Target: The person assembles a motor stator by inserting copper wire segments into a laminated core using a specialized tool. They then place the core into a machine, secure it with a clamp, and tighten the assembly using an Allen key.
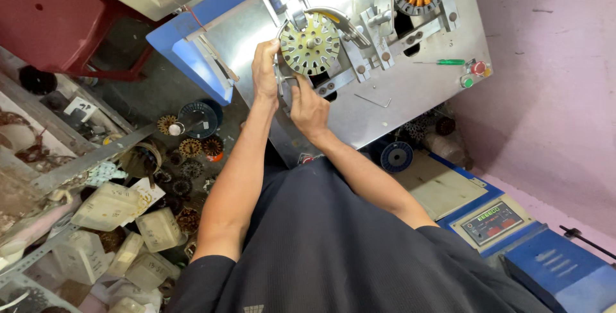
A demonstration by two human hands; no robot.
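Head view: left hand [265, 69] on stator disc [310, 44]

A round, pale yellowish stator core [310, 44] with slots cut around its rim and a hole at its centre is sitting face-on in the fixture of the metal winding machine [385, 95], its edge touching the fingertips of the left hand [265, 69].

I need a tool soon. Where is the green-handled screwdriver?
The screwdriver lies on the metal machine panel, right of both hands, just left of the red and green buttons.
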